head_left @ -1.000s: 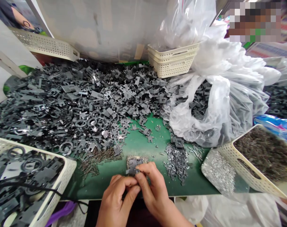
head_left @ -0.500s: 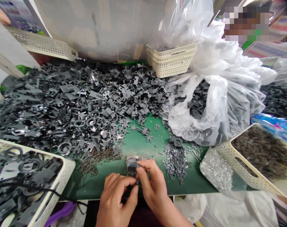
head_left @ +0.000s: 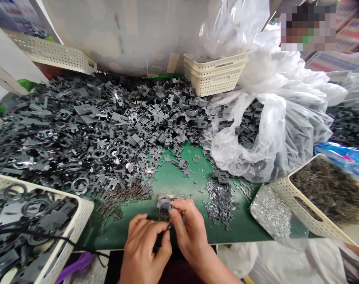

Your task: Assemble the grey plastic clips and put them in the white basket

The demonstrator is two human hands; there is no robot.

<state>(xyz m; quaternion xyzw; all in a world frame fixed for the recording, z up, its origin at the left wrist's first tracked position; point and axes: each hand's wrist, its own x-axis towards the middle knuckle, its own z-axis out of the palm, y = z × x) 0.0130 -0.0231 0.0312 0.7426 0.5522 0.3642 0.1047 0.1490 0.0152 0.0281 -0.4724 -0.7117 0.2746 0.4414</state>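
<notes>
My left hand [head_left: 145,244] and my right hand [head_left: 191,232] meet low in the middle of the view, over the green mat [head_left: 241,225]. Their fingertips pinch a small dark grey stamped part [head_left: 165,206], and a tiny piece [head_left: 169,227] shows between them. My fingers partly hide both pieces, so I cannot tell how they fit together. Just beyond my hands lies a small rectangular pad [head_left: 171,197] with metal bits on it. Next to my right hand is a loose pile of small grey metal clips [head_left: 220,203], and a patch of tiny brown springs [head_left: 123,199] lies left of my hands.
A large heap of grey stamped parts and rings [head_left: 108,122] covers the mat's far side beside a clear plastic bag [head_left: 265,138]. Perforated beige baskets [head_left: 214,75] stand behind. Front baskets hold parts [head_left: 84,213] and springs [head_left: 312,205]. A tray of silver bits [head_left: 270,213] sits right.
My left fingertips have moved up against the grey part and closer to my right hand. My right hand has dropped slightly, and the view has shifted a little.
</notes>
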